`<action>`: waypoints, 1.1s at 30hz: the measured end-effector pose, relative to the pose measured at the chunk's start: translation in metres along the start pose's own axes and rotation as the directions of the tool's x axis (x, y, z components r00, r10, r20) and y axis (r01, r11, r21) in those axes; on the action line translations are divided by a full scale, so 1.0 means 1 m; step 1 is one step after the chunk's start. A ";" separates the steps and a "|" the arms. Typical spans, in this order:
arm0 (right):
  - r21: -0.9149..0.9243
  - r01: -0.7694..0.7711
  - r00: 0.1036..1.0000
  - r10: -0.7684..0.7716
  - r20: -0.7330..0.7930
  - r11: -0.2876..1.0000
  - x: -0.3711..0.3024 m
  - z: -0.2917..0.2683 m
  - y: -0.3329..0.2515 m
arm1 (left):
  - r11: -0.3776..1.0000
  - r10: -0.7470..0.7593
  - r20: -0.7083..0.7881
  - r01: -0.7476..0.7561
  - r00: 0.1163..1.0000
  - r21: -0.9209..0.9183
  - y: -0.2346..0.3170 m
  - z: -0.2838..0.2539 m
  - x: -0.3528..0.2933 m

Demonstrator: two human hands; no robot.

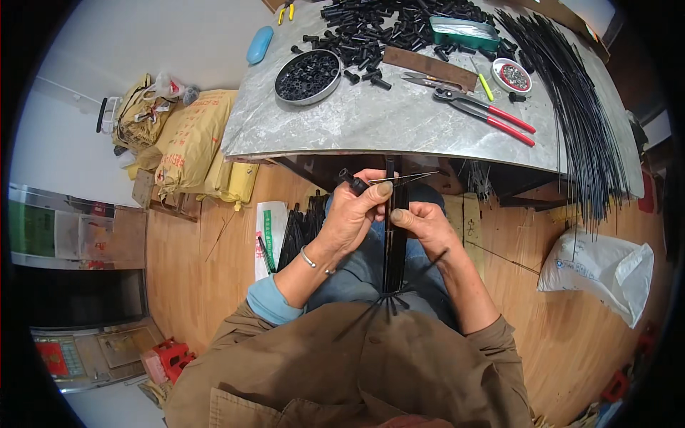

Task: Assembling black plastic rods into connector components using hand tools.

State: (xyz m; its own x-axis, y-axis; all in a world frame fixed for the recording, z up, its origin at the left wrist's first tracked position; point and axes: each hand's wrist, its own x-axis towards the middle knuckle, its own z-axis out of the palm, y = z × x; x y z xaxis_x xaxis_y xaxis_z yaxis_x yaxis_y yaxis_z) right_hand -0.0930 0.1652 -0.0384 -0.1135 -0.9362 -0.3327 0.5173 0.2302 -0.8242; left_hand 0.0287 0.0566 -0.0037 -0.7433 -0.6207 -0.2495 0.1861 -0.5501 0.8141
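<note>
In front of my lap stands a long, narrow bundle of black ribs [394, 260] that looks like a folded umbrella frame, its thin ends fanned out at the bottom. My left hand [349, 217] is closed round its upper part, thumb on top. A short black plastic piece with a hollow end [351, 180] sticks out between that hand's fingers. My right hand [429, 232] grips the bundle's right side slightly lower, thumb pressed against it. Thin rods [417, 176] cross the top of the bundle and point right. The fingers behind the bundle are partly hidden.
The grey tabletop [321, 128] carries a bowl of small black parts [308, 77], red-handled pliers [492, 118], scissors [427, 80], heaped black plastic pieces [385, 36] and long black rods [581, 107]. Yellow sacks [203, 139] stand left; a white sack [599, 274] lies right.
</note>
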 end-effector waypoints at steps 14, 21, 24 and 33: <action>-0.059 0.346 0.933 -0.350 -0.087 0.936 -0.013 0.020 -0.011 | 0.925 0.135 0.005 -0.128 0.991 0.357 0.010 0.011 -0.014; 0.092 0.291 0.942 -0.269 -0.200 0.952 -0.016 0.044 -0.016 | 0.923 0.101 0.012 -0.098 0.995 0.372 0.015 0.011 -0.017; 0.023 0.318 0.927 -0.305 -0.220 0.948 -0.013 0.047 -0.016 | 0.875 0.287 -0.120 -0.209 0.950 0.437 0.025 0.008 0.000; -0.033 0.326 0.922 -0.325 -0.211 0.945 -0.009 0.055 -0.015 | 0.914 -0.238 0.285 0.115 0.929 0.389 0.054 0.015 0.036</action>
State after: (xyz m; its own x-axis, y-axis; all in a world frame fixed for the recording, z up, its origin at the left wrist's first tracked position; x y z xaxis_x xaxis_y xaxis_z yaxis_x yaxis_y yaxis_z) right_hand -0.0530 0.1554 0.0027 -0.4517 -0.8818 -0.1353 0.4239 -0.0787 -0.9023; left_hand 0.0024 0.0135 0.0391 -0.9174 -0.2868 -0.2758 -0.1648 -0.3571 0.9194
